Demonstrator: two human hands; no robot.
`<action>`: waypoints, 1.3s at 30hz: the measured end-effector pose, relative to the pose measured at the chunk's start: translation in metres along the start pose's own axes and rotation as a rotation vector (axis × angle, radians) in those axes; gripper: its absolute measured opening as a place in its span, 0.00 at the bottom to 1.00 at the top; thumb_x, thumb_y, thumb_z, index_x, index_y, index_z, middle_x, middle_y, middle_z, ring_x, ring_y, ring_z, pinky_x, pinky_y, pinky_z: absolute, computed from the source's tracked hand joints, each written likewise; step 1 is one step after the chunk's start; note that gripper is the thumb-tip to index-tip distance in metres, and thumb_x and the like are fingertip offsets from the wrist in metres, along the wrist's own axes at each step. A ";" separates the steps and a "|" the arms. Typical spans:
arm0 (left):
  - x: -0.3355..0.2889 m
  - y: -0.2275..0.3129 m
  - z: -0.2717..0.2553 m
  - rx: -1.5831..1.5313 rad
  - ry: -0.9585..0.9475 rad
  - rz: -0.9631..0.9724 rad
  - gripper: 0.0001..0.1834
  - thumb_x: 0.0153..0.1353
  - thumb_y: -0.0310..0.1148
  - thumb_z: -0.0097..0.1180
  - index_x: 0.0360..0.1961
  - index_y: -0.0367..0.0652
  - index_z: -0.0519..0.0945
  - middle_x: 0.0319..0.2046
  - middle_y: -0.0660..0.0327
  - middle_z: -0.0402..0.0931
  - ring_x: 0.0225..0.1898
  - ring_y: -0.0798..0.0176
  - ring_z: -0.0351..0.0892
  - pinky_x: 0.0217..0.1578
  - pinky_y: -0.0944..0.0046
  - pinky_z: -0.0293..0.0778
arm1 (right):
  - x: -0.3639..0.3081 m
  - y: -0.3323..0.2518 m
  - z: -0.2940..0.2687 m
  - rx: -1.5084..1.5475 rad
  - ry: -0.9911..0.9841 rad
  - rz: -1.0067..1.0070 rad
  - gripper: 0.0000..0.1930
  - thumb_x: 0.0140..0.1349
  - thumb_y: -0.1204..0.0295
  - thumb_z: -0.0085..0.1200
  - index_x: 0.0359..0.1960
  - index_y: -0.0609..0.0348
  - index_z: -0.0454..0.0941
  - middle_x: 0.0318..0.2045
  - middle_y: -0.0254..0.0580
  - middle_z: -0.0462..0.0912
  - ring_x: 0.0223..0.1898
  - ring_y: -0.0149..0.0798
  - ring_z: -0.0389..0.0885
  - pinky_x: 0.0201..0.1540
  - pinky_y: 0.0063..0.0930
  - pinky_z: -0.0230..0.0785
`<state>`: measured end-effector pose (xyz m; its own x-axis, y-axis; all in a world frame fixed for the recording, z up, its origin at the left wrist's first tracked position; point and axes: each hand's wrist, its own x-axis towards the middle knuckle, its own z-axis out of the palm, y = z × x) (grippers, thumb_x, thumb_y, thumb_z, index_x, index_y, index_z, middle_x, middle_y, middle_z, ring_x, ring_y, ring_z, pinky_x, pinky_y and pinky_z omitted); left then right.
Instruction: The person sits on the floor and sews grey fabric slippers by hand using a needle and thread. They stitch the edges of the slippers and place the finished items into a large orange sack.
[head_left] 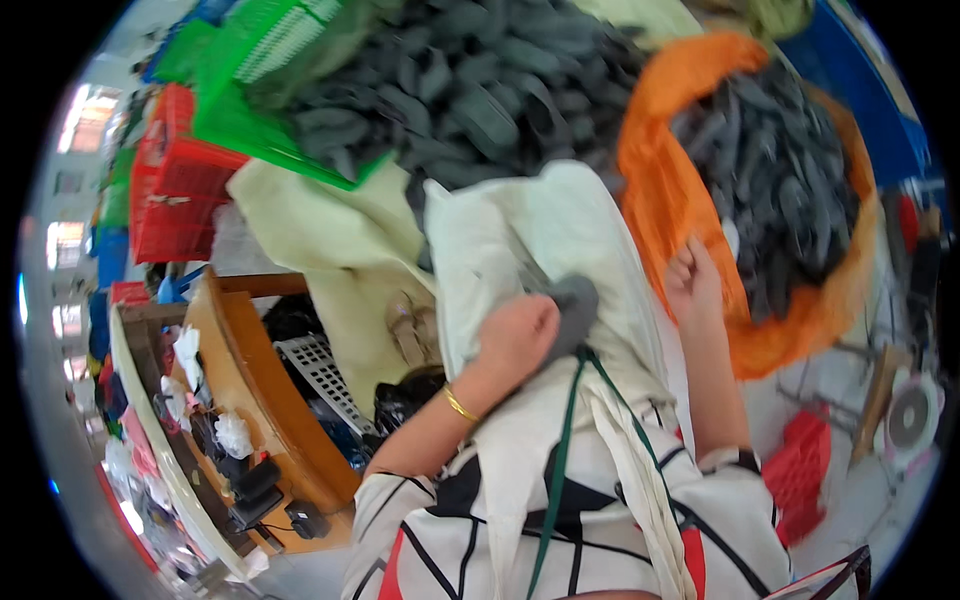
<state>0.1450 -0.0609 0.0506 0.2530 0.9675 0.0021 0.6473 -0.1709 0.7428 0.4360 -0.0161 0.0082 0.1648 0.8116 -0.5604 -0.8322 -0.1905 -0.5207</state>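
My left hand (520,335) is closed round a dark grey, rounded fabric piece (576,308), which rests over the white apron cloth (590,220) on my lap. My right hand (692,278) is up at the near left side of an orange sack (668,150), its fingers curled together. Whether they pinch the sack or something small, I cannot tell. The open sack holds many similar grey pieces (780,180). Straight ahead, beyond my knees, lies a large heap of grey pieces (490,90).
A green plastic basket (235,115) leans at the heap's left, with red crates (180,190) behind it. Pale yellow sheeting (340,225) covers the floor. Left of me is a wooden cabinet (250,400); on the right are a red plastic stool (800,470) and a fan (908,415).
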 end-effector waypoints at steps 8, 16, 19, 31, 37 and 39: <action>0.008 0.002 -0.007 0.269 0.077 0.226 0.06 0.58 0.36 0.58 0.27 0.48 0.78 0.22 0.60 0.75 0.26 0.54 0.78 0.25 0.54 0.73 | -0.027 -0.016 0.035 -0.127 -0.093 -0.084 0.04 0.70 0.69 0.50 0.35 0.46 0.70 0.20 0.27 0.70 0.18 0.24 0.64 0.17 0.17 0.55; 0.008 0.000 0.001 0.319 0.067 0.349 0.06 0.56 0.33 0.56 0.24 0.45 0.77 0.25 0.59 0.73 0.30 0.54 0.77 0.27 0.54 0.74 | -0.051 -0.027 0.070 -0.312 -0.309 -0.239 0.03 0.70 0.69 0.51 0.37 0.50 0.71 0.21 0.28 0.70 0.18 0.23 0.65 0.18 0.17 0.55; 0.012 0.005 0.001 0.344 0.103 0.403 0.07 0.55 0.33 0.56 0.22 0.44 0.76 0.27 0.58 0.71 0.33 0.54 0.75 0.28 0.55 0.74 | -0.056 -0.035 0.087 -0.457 -0.297 -0.284 0.04 0.70 0.69 0.50 0.36 0.51 0.71 0.20 0.28 0.70 0.16 0.22 0.63 0.16 0.16 0.54; 0.016 -0.012 0.005 -0.010 0.002 0.074 0.07 0.56 0.33 0.58 0.27 0.40 0.81 0.30 0.56 0.76 0.36 0.52 0.77 0.35 0.54 0.74 | -0.061 -0.049 0.081 -0.875 -0.496 -0.627 0.02 0.70 0.73 0.49 0.41 0.55 0.74 0.30 0.28 0.75 0.30 0.23 0.74 0.30 0.18 0.67; 0.022 -0.024 0.007 -0.182 -0.040 -0.031 0.08 0.57 0.33 0.60 0.30 0.38 0.81 0.31 0.54 0.77 0.34 0.52 0.77 0.35 0.58 0.73 | -0.060 0.026 0.059 -1.949 -0.860 -0.865 0.04 0.59 0.73 0.55 0.35 0.57 0.75 0.32 0.44 0.76 0.35 0.47 0.79 0.35 0.36 0.72; 0.022 -0.030 0.010 -0.244 -0.054 -0.065 0.08 0.57 0.32 0.61 0.30 0.37 0.81 0.31 0.54 0.77 0.33 0.53 0.77 0.35 0.58 0.72 | -0.062 0.042 0.061 -2.087 -0.926 -0.820 0.04 0.59 0.71 0.54 0.35 0.56 0.76 0.31 0.42 0.76 0.36 0.48 0.79 0.35 0.38 0.72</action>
<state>0.1380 -0.0359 0.0217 0.2587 0.9625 -0.0813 0.4728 -0.0528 0.8796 0.3585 -0.0409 0.0598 -0.6081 0.7938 0.0004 0.7256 0.5560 -0.4055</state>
